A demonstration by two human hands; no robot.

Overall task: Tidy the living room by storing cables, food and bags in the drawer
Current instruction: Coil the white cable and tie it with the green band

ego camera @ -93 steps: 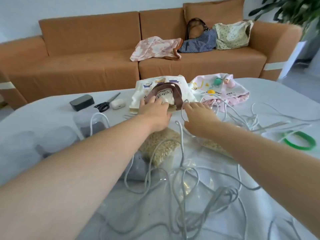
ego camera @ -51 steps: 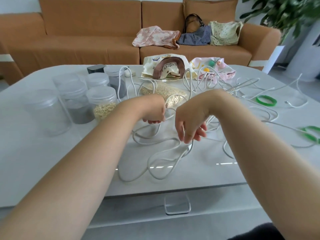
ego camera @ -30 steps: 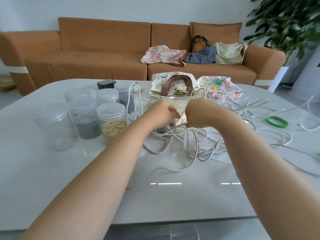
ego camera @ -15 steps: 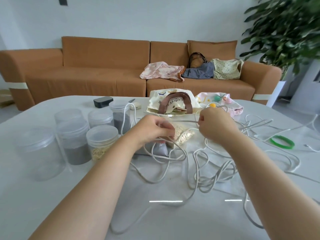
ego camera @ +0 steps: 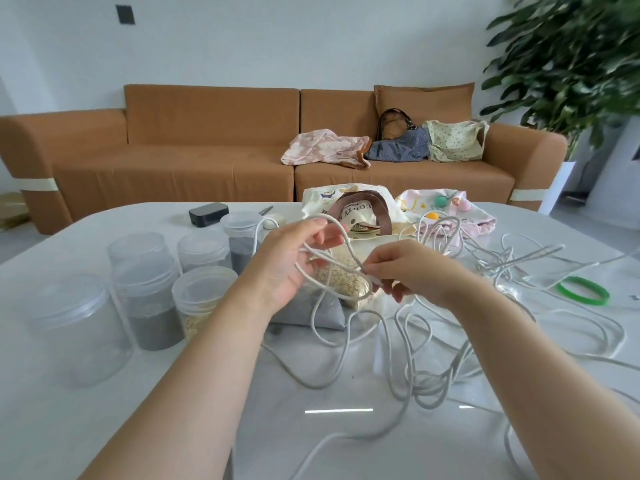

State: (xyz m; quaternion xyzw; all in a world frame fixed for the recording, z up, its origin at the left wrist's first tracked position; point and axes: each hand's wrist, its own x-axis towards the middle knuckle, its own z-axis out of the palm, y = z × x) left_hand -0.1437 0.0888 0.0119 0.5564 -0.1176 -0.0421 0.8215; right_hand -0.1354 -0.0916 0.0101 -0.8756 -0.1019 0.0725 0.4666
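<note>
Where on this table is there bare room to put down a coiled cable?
Bare table lies at the near left, before the plastic jars; a smaller patch lies behind them, left of the black box. The middle and right are crowded with white cables; the bags sit at the far edge.

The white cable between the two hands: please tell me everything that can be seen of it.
The white cable is a thin, round, flexible cord that looks plastic-coated. It is held above the table in several loops. The left hand holds the loops across its fingers; the right hand pinches one strand. Slack strands hang down from the hands and sprawl over the table, tangled with other white cables. I cannot make out its ends.
</note>
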